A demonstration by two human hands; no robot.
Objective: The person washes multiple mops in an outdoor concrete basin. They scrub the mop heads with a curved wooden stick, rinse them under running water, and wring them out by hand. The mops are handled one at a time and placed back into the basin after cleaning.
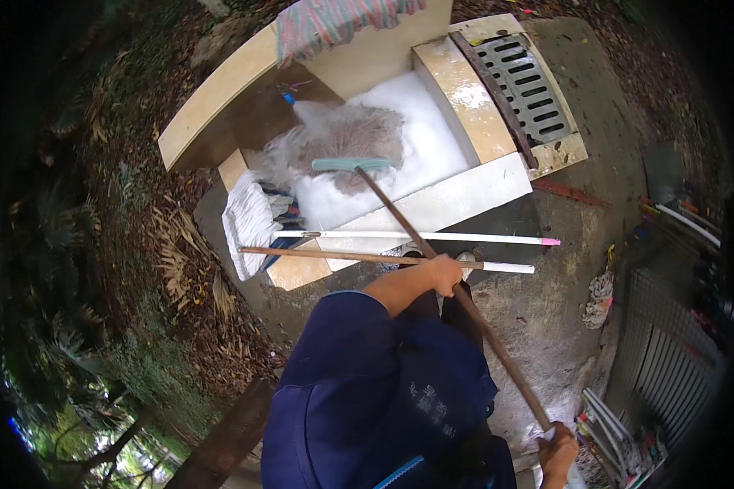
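My left hand [448, 275] grips the brown wooden pole [404, 221] of a mop partway along. Farther down, near its end, my right hand [556, 449] is closed around the same pole. The pole slants up and left into a tiled wash basin [459, 186]. Its pale green crossbar head [352, 164] lies in the basin among thick white foam [431, 116]. A blurred grey-brown patch [355, 134] surrounds the head; I cannot tell strands from basin floor. Water sprays onto it from a blue-tipped tap [289, 98].
A white string mop [248, 217] hangs over the basin's left end. White [465, 236] and wooden [342, 253] poles cross in front. A striped cloth [342, 24] drapes the back wall. Right are a slotted grate [529, 91], a metal rack [673, 367] and several poles [611, 422].
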